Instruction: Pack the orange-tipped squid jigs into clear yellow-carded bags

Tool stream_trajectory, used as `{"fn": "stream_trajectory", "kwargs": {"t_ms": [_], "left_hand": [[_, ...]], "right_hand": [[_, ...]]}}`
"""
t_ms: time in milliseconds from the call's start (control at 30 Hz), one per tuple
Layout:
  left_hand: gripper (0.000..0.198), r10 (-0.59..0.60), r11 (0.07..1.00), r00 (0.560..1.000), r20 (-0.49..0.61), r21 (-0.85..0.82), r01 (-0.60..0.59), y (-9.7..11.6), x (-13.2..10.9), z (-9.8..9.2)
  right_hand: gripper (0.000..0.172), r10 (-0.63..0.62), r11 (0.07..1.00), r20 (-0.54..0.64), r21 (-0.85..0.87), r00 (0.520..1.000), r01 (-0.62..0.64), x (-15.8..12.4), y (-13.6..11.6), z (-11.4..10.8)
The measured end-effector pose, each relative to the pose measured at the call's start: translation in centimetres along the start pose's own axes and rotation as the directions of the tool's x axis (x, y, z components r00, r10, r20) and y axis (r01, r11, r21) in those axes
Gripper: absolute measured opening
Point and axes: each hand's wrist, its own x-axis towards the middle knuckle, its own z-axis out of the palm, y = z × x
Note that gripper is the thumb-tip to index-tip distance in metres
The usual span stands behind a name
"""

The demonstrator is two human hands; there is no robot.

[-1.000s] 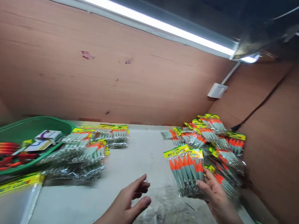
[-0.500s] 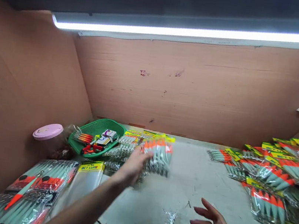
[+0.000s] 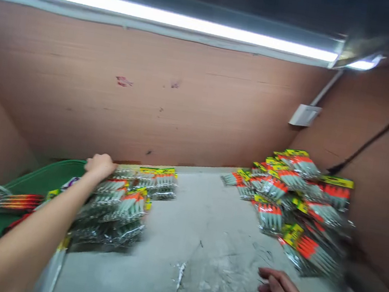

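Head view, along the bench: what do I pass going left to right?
Green basket → left hand → left stack of lure packets → bare bench top → right pile of lure packets.

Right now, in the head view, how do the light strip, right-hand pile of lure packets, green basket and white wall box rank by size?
1. light strip, nearly full width.
2. right-hand pile of lure packets.
3. green basket, partly hidden, so its place against the pile is unsure.
4. white wall box.
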Motion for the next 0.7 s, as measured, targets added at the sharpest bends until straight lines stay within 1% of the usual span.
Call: {"fn": "stream_trajectory", "kwargs": {"t_ms": [33, 67, 100, 133, 167, 200, 233, 267, 333, 367, 400, 433, 467, 500, 567, 633, 700], "left_hand": [[0.026, 0.025, 0.999, 0.999, -0.043, 0.025, -0.024, 0.3, -0.1, 0.0], [0.026, 0.075, 0.997, 0.995, -0.066, 0.034, -0.073, 0.5, -0.3, 0.1], [0.027, 0.160, 0.987, 0.983, -0.094, 0.044, -0.157, 0.7, -0.9, 0.3], [0.032, 0.351, 0.936, 0.922, -0.166, 0.102, -0.338, 0.7, -1.9, 0.6], [0.037, 0.511, 0.859, 0.836, -0.201, 0.159, -0.486, 0.7, -3.3, 1.0], [0.041, 0.647, 0.762, 0.742, -0.176, 0.196, -0.617, 0.6, -5.1, 1.4], [0.043, 0.741, 0.670, 0.657, -0.137, 0.209, -0.712, 0.4, -7.1, 1.9], [0.042, 0.812, 0.584, 0.562, -0.159, 0.211, -0.784, 0.1, -9.3, 2.4], [0.038, 0.908, 0.419, 0.405, -0.108, 0.210, -0.883, -0.4, -13.7, 3.4], [0.037, 0.936, 0.352, 0.339, -0.093, 0.214, -0.911, -0.5, -15.5, 3.9], [0.037, 0.961, 0.277, 0.263, -0.090, 0.219, -0.936, -0.6, -17.1, 4.3], [0.037, 0.976, 0.215, 0.204, -0.072, 0.219, -0.952, -0.6, -18.5, 4.8], [0.035, 0.986, 0.167, 0.160, -0.051, 0.212, -0.963, -0.5, -19.5, 5.2], [0.032, 0.991, 0.134, 0.131, -0.026, 0.196, -0.971, -0.3, -20.4, 5.5], [0.026, 0.993, 0.112, 0.117, 0.030, 0.141, -0.984, 0.0, -21.6, 6.3], [0.023, 0.990, 0.121, 0.126, 0.061, 0.078, -0.990, 0.3, -22.5, 7.0], [0.023, 0.986, 0.144, 0.142, 0.092, -0.014, -0.990, 0.2, -23.0, 7.7]], "right_hand": [[0.044, -0.107, 0.980, -0.050, -0.174, 0.993, 0.097, 0.6, -0.4, -1.4], [0.039, -0.202, 0.912, -0.119, -0.384, 0.972, 0.142, 1.4, -0.6, -2.9], [0.033, -0.278, 0.789, -0.162, -0.601, 0.947, 0.129, 2.4, -0.5, -4.6], [0.028, -0.303, 0.627, -0.167, -0.776, 0.938, 0.065, 3.4, -0.2, -6.3], [0.024, -0.297, 0.543, -0.176, -0.840, 0.938, 0.015, 4.4, 0.3, -7.8], [0.023, -0.280, 0.478, -0.169, -0.878, 0.945, -0.015, 5.3, 0.8, -9.1], [0.027, -0.254, 0.441, -0.158, -0.897, 0.954, -0.031, 6.2, 1.4, -10.0], [0.033, -0.228, 0.428, -0.147, -0.903, 0.963, -0.037, 6.9, 1.9, -10.7], [0.046, -0.184, 0.387, -0.128, -0.921, 0.975, -0.048, 8.0, 2.7, -11.1], [0.050, -0.164, 0.371, -0.126, -0.927, 0.978, -0.057, 8.4, 2.9, -11.0], [0.052, -0.148, 0.357, -0.128, -0.932, 0.981, -0.067, 8.7, 3.1, -10.7], [0.055, -0.137, 0.345, -0.133, -0.935, 0.982, -0.079, 8.8, 3.1, -10.3], [0.059, -0.130, 0.335, -0.140, -0.938, 0.982, -0.090, 9.0, 3.1, -9.7], [0.065, -0.129, 0.326, -0.151, -0.940, 0.980, -0.102, 9.0, 3.1, -9.1], [0.070, -0.136, 0.318, -0.180, -0.939, 0.974, -0.130, 9.1, 2.9, -8.0], [0.064, -0.145, 0.335, -0.205, -0.931, 0.968, -0.147, 8.9, 2.7, -7.2], [0.051, -0.147, 0.387, -0.218, -0.910, 0.965, -0.147, 8.4, 2.4, -7.1]]}}
